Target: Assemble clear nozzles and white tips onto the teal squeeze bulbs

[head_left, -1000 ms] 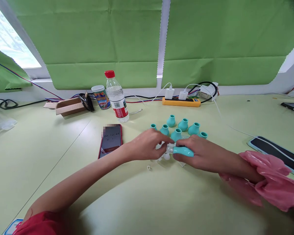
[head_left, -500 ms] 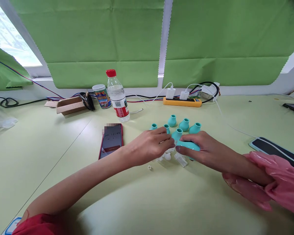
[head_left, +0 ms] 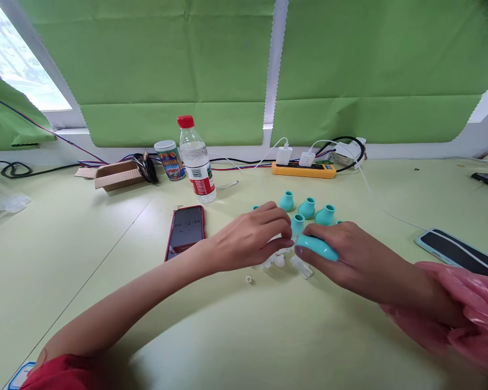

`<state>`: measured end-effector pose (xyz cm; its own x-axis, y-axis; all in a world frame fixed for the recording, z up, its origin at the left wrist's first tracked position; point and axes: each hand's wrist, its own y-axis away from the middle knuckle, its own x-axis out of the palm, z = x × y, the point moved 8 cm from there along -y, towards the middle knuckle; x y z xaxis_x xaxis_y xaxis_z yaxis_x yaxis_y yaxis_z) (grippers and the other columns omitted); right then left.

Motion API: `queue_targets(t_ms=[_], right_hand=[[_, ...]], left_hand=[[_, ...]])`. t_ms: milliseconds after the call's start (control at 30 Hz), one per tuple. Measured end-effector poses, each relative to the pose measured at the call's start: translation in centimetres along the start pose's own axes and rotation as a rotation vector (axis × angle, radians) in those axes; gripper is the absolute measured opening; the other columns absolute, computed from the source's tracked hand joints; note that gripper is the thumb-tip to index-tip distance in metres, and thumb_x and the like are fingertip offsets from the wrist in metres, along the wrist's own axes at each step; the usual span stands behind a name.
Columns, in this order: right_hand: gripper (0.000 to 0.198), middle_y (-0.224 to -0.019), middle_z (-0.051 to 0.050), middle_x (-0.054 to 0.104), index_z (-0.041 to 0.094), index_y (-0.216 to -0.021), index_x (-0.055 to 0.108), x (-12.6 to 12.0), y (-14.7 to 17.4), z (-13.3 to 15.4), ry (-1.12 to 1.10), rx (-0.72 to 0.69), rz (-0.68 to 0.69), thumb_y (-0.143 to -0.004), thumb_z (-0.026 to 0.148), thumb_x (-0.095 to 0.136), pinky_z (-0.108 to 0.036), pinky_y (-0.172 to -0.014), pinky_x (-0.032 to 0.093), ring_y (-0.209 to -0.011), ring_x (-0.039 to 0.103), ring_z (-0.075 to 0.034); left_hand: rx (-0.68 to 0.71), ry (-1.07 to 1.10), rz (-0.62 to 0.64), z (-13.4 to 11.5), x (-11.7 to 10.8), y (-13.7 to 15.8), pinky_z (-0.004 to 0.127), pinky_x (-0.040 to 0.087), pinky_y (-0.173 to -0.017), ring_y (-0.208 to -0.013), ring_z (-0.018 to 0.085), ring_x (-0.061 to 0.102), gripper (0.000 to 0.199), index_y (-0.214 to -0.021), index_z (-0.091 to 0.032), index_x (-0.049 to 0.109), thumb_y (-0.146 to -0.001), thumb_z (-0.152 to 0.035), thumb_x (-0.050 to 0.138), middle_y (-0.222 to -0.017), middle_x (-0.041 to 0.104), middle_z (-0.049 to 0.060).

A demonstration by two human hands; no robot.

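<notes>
My right hand (head_left: 335, 252) is wrapped round a glossy teal rubber bulb (head_left: 318, 247), its narrow end pointing left. Close to that end, my left hand (head_left: 264, 235) has its fingers curled and the thumb brought in. Whatever those fingertips pinch is too small to make out. Behind the hands several more teal bulbs stand upright, mouths up, one of them a bulb (head_left: 286, 201) at the back. Under the hands lie small white plastic parts (head_left: 279, 260) and a clear plastic tube (head_left: 301, 267). A little white ring (head_left: 249, 279) sits apart, nearer to me.
A phone (head_left: 187, 230) showing a timer lies left of my hands. Behind it stand a water bottle (head_left: 198, 168) and a printed can (head_left: 170, 161). An orange power strip (head_left: 303, 170) with chargers is at the back. Another phone (head_left: 463, 252) lies right, a white cable across it.
My right hand has shifted slightly right and down with the bulb. The left hand stays near the bulb's end, its fingers a little higher and more arched.
</notes>
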<state>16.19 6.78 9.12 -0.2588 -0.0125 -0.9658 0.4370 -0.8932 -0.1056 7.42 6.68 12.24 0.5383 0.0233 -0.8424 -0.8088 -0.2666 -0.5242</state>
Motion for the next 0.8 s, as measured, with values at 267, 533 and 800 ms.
queue_targets(t_ms=[267,533,800], right_hand=[[0.031,-0.065,-0.003,0.058,0.018,-0.081,0.051,0.2,0.1,-0.6,0.098,0.013,0.019,-0.086,0.042,0.030,-0.028,-0.054,0.031,-0.056,0.050,-0.017],[0.030,-0.053,0.001,0.049,0.020,-0.065,0.043,-0.2,0.0,0.0,-0.031,-0.004,-0.038,-0.085,0.039,0.033,-0.026,-0.050,0.029,-0.046,0.038,-0.012],[0.027,-0.055,-0.001,0.052,0.019,-0.069,0.046,0.1,0.3,0.0,0.011,-0.013,-0.043,-0.085,0.037,0.033,-0.027,-0.050,0.029,-0.046,0.039,-0.012]], left_hand=[[0.038,-0.102,-0.024,0.1,-0.4,0.1,0.027,0.047,-0.064,-0.078,0.014,0.051,0.013,-0.089,-0.015,0.057,-0.083,-0.021,0.048,-0.085,0.060,0.007],[0.216,-0.475,-0.108,-2.1,0.2,0.9,0.024,0.041,-0.051,-0.071,0.013,0.050,0.023,-0.070,-0.013,0.055,-0.085,-0.009,0.037,-0.073,0.059,0.004],[0.172,-0.405,-0.119,-1.3,0.5,1.0,0.026,0.045,-0.056,-0.074,0.015,0.048,0.013,-0.078,-0.011,0.054,-0.084,-0.012,0.042,-0.072,0.058,0.006]])
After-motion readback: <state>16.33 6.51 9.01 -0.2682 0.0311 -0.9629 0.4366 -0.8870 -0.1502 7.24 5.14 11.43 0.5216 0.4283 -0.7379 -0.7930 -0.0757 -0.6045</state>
